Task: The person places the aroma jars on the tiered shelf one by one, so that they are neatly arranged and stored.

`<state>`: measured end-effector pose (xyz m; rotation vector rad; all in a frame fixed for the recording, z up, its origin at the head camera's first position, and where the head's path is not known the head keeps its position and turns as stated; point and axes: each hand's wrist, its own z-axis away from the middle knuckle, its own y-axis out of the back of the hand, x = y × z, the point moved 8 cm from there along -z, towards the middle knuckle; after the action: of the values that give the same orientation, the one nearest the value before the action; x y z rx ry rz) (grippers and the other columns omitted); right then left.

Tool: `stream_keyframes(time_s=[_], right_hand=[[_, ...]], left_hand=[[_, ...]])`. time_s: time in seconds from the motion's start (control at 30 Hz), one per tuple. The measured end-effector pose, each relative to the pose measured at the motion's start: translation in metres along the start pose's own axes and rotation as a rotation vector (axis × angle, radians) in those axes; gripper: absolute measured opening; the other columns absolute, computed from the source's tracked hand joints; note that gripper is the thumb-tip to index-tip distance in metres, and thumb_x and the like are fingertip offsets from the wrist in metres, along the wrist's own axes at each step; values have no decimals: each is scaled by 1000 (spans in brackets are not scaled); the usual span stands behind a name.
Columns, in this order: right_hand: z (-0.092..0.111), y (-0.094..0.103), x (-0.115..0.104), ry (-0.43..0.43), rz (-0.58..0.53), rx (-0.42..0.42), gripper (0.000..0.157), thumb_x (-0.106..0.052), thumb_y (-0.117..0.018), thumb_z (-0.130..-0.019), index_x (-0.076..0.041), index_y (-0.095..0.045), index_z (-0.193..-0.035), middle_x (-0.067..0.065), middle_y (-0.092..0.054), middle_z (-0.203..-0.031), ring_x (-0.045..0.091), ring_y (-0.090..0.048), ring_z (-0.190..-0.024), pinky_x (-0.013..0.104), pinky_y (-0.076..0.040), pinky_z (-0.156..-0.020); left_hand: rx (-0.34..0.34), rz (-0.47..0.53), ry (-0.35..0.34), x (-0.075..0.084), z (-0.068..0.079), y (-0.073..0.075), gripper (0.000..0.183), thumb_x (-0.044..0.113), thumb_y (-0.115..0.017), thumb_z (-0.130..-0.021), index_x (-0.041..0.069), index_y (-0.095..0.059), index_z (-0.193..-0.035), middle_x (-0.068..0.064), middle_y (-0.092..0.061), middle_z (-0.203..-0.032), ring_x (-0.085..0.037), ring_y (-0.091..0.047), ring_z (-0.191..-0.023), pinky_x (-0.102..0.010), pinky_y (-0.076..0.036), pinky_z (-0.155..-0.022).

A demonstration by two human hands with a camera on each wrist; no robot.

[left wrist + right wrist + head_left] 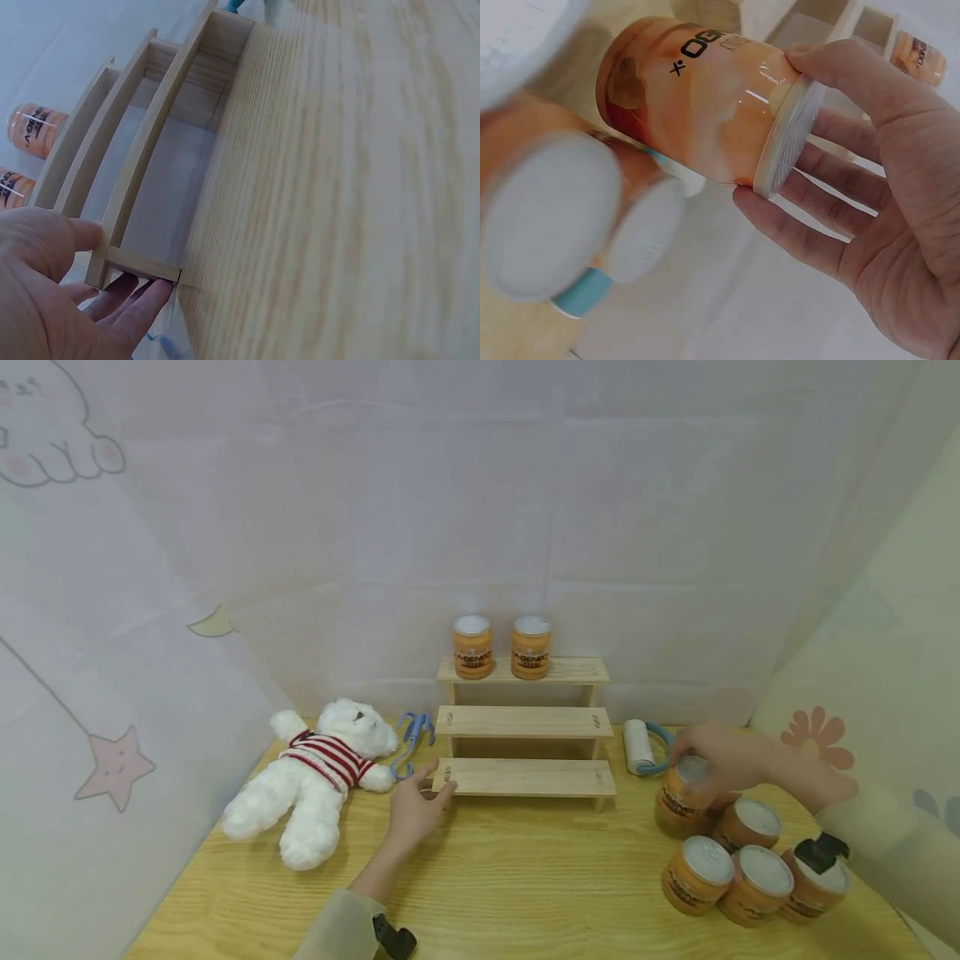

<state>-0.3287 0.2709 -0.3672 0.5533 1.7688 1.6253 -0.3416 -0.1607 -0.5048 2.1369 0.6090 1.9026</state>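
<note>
My left hand [415,810] grips the left end of a three-step wooden display stand [525,777]. In the left wrist view, the thumb lies on the lowest board while the other fingers bend round its side support [142,264]. At the right, my right hand [731,758] holds an orange can [677,808] by its silvery top rim. The right wrist view shows that can [697,97] tilted in the picture, thumb on one side of the lid and fingers on the other. Two like cans, one left [472,650] and one right [531,650], stand upright on the top step.
Several more orange cans [761,885] cluster at the table's right side, close to the held one. Behind them lie a white roller [638,747] and a blue ring-shaped handle [660,750]. Left of the stand are a white teddy bear [322,777] and a blue hook [411,743].
</note>
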Motion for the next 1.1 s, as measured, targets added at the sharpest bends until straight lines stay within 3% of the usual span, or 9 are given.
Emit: stream_keyframes(time_s=[0.3,0.43,0.73,1.1], right_hand=[[-24,44,-2,-35,76,-37,24,-30,-89,-86,-22,-79,-106,-11,-70,-103,7,-63,-91,28,-56,-74],[-36,59,-5,-25,51,-56,24,-25,-89,-87,-18,-80,-108,-9,-70,-103,8,-61,-90,28,-54,-75],[-67,91,-4,-26,98,-113,30,-25,-88,-86,-14,-80,-112,-5,-71,-105,12,-62,-95,38,-58,-83],[-119,139,-6,-14,117,-67,27,-15,-87,-86,-8,-80,-111,7,-77,-112,28,-70,-105,52,-60,-97]], left_hand=[[-11,-5,10,0,1,-2,60,23,-78,-99,3,-58,-152,-28,-73,-121,-36,-79,-98,-41,-68,-82],[-10,2,23,-1,2,-2,60,23,-79,-99,5,-58,-152,-28,-73,-123,-36,-79,-99,-40,-68,-81],[-14,-16,20,-4,1,-4,61,24,-78,-99,6,-58,-153,-29,-70,-131,-38,-78,-103,-43,-68,-84],[-16,-5,29,-5,-4,-2,63,23,-79,-98,5,-56,-154,-29,-70,-125,-39,-79,-102,-39,-68,-80]])
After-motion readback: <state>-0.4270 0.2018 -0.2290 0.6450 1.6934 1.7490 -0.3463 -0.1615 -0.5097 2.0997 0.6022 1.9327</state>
